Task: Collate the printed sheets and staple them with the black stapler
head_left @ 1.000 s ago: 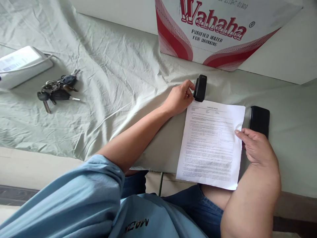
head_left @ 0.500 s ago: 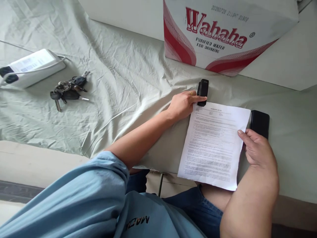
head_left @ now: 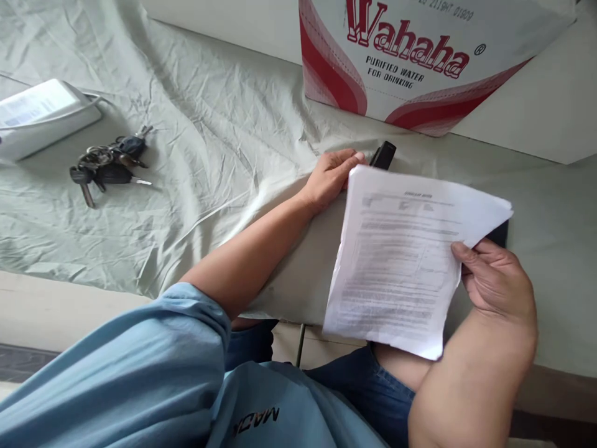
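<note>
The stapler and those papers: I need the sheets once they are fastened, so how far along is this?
Done: the papers are gathered in one stack, but no staple can be made out. In hand: the right hand holds the stack lifted off the cloth, its top corner near the stapler, where the left hand rests. Left: the fastening itself cannot be confirmed.

Keys (head_left: 106,169) left of stapler (head_left: 383,154)

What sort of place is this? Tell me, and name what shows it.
Probably a makeshift desk in a home or small office: a table under a wrinkled cloth, a printed document beside a black stapler, a Wahaha water carton, and a bunch of keys.
</note>
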Available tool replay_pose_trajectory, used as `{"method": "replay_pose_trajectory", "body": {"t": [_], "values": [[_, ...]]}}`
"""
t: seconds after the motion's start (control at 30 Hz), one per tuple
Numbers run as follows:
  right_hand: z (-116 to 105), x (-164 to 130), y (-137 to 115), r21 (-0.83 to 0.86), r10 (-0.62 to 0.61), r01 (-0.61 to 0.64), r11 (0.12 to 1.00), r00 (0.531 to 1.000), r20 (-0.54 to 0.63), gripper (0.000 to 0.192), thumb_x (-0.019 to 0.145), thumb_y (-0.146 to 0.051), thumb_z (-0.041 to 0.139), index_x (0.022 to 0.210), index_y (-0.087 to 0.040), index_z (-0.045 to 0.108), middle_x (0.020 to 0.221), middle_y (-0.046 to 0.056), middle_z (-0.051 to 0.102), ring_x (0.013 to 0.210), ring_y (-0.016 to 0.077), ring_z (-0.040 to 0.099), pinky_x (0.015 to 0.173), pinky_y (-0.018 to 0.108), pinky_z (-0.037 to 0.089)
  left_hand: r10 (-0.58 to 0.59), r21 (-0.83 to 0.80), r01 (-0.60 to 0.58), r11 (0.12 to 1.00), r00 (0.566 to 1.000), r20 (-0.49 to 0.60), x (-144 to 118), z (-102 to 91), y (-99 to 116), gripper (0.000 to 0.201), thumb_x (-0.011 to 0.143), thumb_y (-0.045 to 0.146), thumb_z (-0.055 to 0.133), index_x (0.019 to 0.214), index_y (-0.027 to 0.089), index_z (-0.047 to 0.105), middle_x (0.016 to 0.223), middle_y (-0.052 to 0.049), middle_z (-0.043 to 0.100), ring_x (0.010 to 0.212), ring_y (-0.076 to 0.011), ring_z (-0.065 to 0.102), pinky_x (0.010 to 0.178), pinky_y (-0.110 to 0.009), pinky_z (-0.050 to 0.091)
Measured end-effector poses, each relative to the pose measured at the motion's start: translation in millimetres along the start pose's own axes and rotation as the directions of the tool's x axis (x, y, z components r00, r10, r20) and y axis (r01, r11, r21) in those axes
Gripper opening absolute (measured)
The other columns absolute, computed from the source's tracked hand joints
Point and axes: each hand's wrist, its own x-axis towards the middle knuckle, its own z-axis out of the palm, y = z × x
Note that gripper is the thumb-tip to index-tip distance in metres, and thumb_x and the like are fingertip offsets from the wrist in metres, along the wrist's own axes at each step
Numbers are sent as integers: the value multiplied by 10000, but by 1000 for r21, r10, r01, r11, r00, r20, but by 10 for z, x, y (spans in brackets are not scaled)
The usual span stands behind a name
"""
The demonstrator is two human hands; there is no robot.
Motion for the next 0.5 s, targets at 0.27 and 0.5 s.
{"method": "replay_pose_trajectory", "body": {"t": [0.27,0.5], "values": [[252,150,-48,38,-77,81,996,992,-101,490,598,-498,1123,916,-222,873,998,87,898,1166,344,851,1287,623,584,-5,-70,13,997,994,105,-48,-45,73,564,1018,769,807,1041,209,736,841,-69,734,919,-266,791,752,-406,681],[290,277,-18,94,-125,154,984,958,-259,582,475,-403,1129,931,-225,816,998,32,838,1043,280,793,1180,601,637,-10,-105,28,994,986,165,-84,-48,158,480,953,600,946,1080,196,720,940,-72,795,990,-281,825,849,-444,727]]}}
